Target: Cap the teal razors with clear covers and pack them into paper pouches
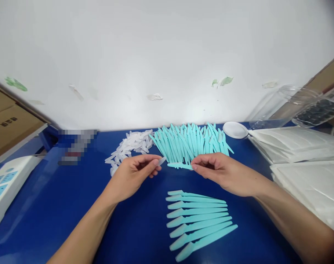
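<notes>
My left hand (141, 170) pinches a small translucent blade cap (162, 160) between thumb and fingers. In my right hand (213, 168) is a turquoise eyebrow razor (179, 165), gripped by its handle, with its head pointing left toward the cap. A gap separates cap and razor. Behind my left hand lies a heap of loose translucent caps (132, 142). Behind my right hand spreads a big pile of turquoise razors (189, 139). Nearer to me, several razors with capped heads (198, 219) lie in a row, heads to the left.
White padded packets (307, 172) are stacked on the right of the blue table (62, 205). A round white lid (235, 129) and a clear plastic jar (277, 106) stand at the back right. At left are a white power strip (15, 183) and a cardboard box (13, 121).
</notes>
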Motion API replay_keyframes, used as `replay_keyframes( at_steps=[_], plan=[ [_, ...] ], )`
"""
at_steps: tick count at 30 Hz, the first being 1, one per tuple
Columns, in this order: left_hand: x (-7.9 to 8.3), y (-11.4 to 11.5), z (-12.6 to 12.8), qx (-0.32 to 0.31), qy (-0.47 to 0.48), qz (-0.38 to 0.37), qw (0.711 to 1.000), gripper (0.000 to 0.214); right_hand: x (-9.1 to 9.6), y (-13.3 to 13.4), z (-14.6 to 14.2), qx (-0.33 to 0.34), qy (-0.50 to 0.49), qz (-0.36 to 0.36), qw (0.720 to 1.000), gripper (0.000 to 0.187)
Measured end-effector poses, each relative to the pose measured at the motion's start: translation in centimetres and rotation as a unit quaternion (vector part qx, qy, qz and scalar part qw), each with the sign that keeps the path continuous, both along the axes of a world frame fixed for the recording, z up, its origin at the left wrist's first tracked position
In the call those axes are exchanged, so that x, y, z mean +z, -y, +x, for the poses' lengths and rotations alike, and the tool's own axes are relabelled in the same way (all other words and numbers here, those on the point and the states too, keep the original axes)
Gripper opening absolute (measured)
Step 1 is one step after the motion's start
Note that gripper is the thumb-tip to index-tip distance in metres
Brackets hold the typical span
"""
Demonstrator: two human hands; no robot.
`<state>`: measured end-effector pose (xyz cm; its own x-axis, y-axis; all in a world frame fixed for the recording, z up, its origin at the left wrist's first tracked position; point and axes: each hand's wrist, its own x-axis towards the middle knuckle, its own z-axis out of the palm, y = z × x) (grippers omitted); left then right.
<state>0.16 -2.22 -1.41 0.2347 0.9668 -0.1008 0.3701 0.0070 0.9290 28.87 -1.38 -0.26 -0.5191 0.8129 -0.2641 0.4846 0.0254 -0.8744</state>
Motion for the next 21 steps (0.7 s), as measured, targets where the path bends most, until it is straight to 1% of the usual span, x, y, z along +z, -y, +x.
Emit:
replay_keyframes(
  at_steps=[2, 6, 10, 13, 15, 18, 21],
  plan=[
    [-0.6, 0.1, 0.5, -0.030, 0.027, -0.027, 0.999, 0.034, -0.1, 0.2, -0.2, 0.004, 0.011, 0.005, 1.000, 0.032],
    [-1.3, 0.1, 0.3, -0.046, 0.023, -0.050, 0.997, 0.029, -0.2, 0.2, -0.5, 0.008, 0.050, 0.017, 0.999, 0.032],
    [-1.2, 0.2, 0.3, -0.054, -0.003, -0.063, 0.997, 0.029, -0.4, 0.2, -0.5, 0.012, 0.063, 0.022, 0.998, 0.033],
    [-1.0, 0.1, 0.3, -0.046, 0.015, -0.067, 0.997, 0.033, -0.6, 0.3, -0.4, 0.012, 0.068, 0.017, 0.997, 0.033],
    [-0.9, 0.0, 0.0, -0.048, 0.036, -0.083, 0.995, 0.035, -0.7, 0.2, -0.3, 0.010, 0.070, 0.016, 0.997, 0.033],
    [-0.8, -0.1, -0.4, -0.067, 0.067, -0.117, 0.989, 0.027, -0.8, 0.1, -0.1, -0.003, 0.064, 0.023, 0.998, 0.031],
    [-1.0, -0.2, -0.5, -0.046, 0.099, -0.116, 0.987, 0.019, -0.7, -0.1, 0.0, -0.025, 0.052, 0.034, 0.998, 0.030]
  ],
)
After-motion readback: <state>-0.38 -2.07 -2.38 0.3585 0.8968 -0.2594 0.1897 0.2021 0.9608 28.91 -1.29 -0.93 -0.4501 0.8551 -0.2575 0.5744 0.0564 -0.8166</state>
